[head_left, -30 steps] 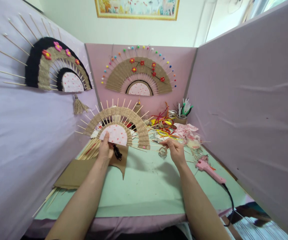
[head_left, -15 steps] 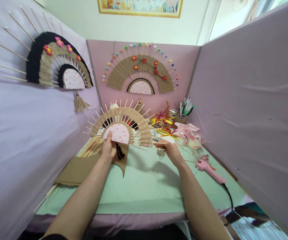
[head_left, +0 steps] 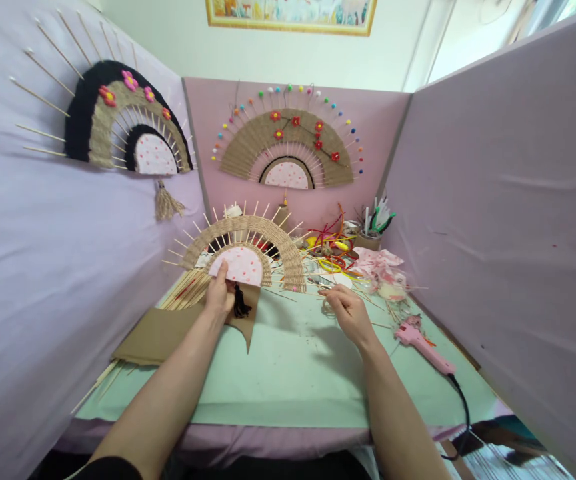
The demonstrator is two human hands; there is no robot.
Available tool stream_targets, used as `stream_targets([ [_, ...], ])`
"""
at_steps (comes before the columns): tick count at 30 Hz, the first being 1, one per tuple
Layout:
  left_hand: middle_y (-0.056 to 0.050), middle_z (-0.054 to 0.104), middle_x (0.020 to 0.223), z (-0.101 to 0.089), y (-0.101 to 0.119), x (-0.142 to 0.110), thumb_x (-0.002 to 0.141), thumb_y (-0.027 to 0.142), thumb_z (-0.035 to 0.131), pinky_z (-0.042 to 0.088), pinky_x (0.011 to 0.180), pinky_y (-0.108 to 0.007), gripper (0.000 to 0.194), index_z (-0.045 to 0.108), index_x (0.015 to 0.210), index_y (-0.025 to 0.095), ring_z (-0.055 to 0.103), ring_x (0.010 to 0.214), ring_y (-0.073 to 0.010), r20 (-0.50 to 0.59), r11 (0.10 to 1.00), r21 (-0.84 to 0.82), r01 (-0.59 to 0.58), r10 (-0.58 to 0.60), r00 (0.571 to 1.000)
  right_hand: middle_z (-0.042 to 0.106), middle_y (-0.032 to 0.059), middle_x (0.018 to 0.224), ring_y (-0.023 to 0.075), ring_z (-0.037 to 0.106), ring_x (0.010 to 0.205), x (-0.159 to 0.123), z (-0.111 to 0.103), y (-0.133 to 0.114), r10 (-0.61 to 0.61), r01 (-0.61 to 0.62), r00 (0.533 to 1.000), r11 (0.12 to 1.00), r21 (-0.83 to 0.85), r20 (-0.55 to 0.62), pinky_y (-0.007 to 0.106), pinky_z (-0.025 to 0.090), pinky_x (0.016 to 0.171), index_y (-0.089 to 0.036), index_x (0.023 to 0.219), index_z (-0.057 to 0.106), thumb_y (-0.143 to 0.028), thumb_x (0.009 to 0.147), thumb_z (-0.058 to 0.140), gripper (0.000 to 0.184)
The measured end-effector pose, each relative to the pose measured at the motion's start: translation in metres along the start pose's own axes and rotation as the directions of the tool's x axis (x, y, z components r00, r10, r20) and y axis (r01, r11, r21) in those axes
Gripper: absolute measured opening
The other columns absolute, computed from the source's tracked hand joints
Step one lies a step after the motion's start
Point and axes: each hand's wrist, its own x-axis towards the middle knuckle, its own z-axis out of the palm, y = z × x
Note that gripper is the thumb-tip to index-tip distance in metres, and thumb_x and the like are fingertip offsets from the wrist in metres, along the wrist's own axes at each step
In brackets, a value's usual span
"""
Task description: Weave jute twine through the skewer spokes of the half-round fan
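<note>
My left hand [head_left: 219, 295] grips the base of a half-round woven fan [head_left: 248, 250] made of jute cord on wooden skewers, with a pink dotted centre and a small black tassel [head_left: 241, 303]. The fan stands upright above the green table mat [head_left: 288, 373]. My right hand [head_left: 347, 312] is to the right of the fan, low over the mat, its fingers pinched on a thin loop of jute cord [head_left: 329, 305] that runs toward the fan's right edge.
A pink glue gun [head_left: 425, 347] with a black cable lies right of my right hand. Brown card [head_left: 155, 337] and loose skewers [head_left: 185, 293] lie at the left. Coloured pipe cleaners [head_left: 331, 243], a cup of tools [head_left: 372, 227] and pink fabric [head_left: 381, 263] crowd the back. Finished fans hang on the panels.
My right hand dropped slightly toward the mat with the cord. The left hand keeps the fan steady; the camera view shifted a little to the left.
</note>
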Motion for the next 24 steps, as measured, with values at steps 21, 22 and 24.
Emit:
stream_targets([
  [21, -0.007, 0.070, 0.095, -0.002, -0.003, 0.002, 0.080, 0.020, 0.060, 0.052, 0.079, -0.022, 0.016, 0.063, 0.095, 0.014, 0.066, 0.083, -0.0118, -0.040, 0.998, -0.039, 0.053, -0.054, 0.998, 0.058, 0.0049, 0.069, 0.0158, 0.052, 0.062, -0.009, 0.025, -0.008, -0.043, 0.042, 0.999, 0.999, -0.026, -0.014, 0.029, 0.040, 0.059, -0.020, 0.079, 0.070, -0.035, 0.085, 0.052, 0.024],
  [22, -0.007, 0.070, 0.094, -0.001, -0.003, 0.002, 0.081, 0.019, 0.060, 0.052, 0.079, -0.022, 0.016, 0.063, 0.095, 0.014, 0.066, 0.082, -0.0118, -0.042, 0.997, -0.044, 0.066, -0.068, 0.997, 0.059, 0.0050, 0.068, 0.0161, 0.052, 0.063, -0.008, 0.025, -0.007, -0.032, 0.032, 0.999, 0.999, -0.012, -0.010, 0.029, 0.041, 0.059, -0.020, 0.079, 0.070, -0.035, 0.085, 0.052, 0.025],
  [24, -0.006, 0.071, 0.093, -0.001, -0.003, 0.001, 0.081, 0.019, 0.059, 0.052, 0.076, -0.020, 0.016, 0.064, 0.096, 0.015, 0.067, 0.080, -0.0111, -0.039, 0.995, -0.041, 0.087, -0.089, 0.995, 0.059, 0.0053, 0.068, 0.0169, 0.053, 0.064, -0.008, 0.025, -0.004, -0.012, 0.012, 1.000, 1.000, 0.006, -0.011, 0.029, 0.041, 0.060, -0.020, 0.078, 0.070, -0.037, 0.085, 0.052, 0.026],
])
